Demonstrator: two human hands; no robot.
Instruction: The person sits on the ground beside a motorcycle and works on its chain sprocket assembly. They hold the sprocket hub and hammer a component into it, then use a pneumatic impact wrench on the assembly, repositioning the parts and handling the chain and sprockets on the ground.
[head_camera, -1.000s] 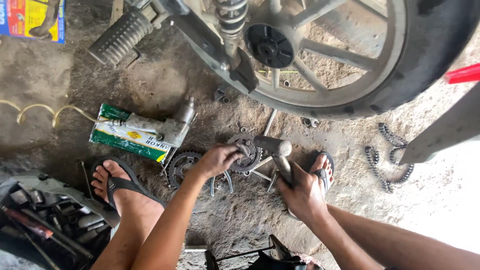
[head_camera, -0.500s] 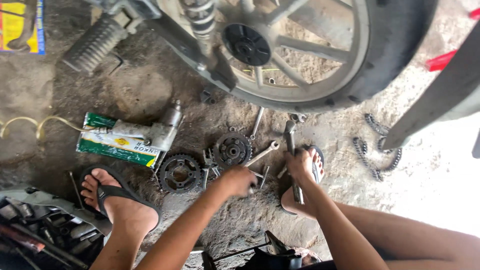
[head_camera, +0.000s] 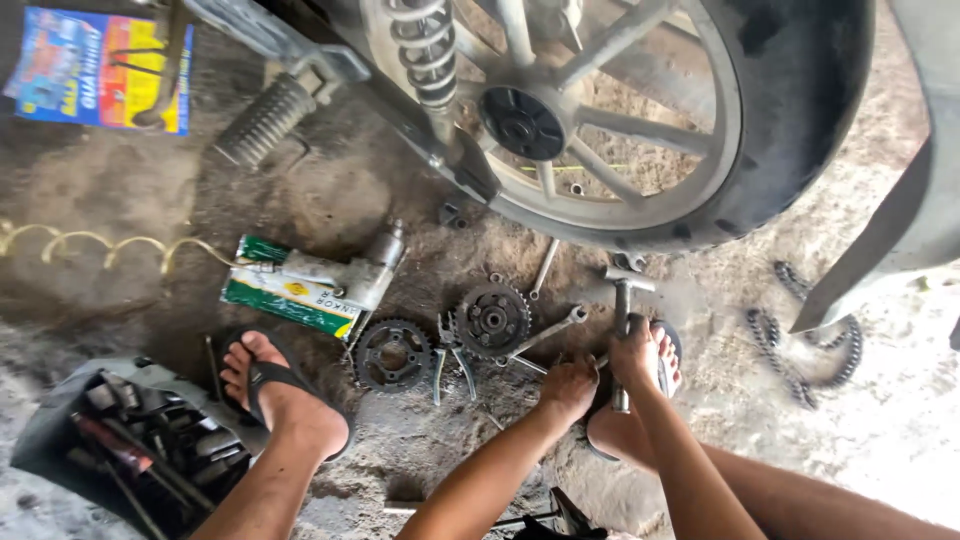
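Steel, grey and greasy: a T-handle wrench stands on the dirt floor just below the motorcycle wheel, its crossbar toward the tyre and its long shaft running back toward the person. The right hand grasps the shaft midway, fingers clenched around it. The left hand sits just to its left, fingers curled over the ground; what they grip, I cannot tell. A sprocket lies further left.

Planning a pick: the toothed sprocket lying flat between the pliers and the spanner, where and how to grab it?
Take the sprocket by its toothed rim, from straight above. It lies flat on the dirt; pliers crowd its left and a spanner its right, so pinch across the far and near edges.
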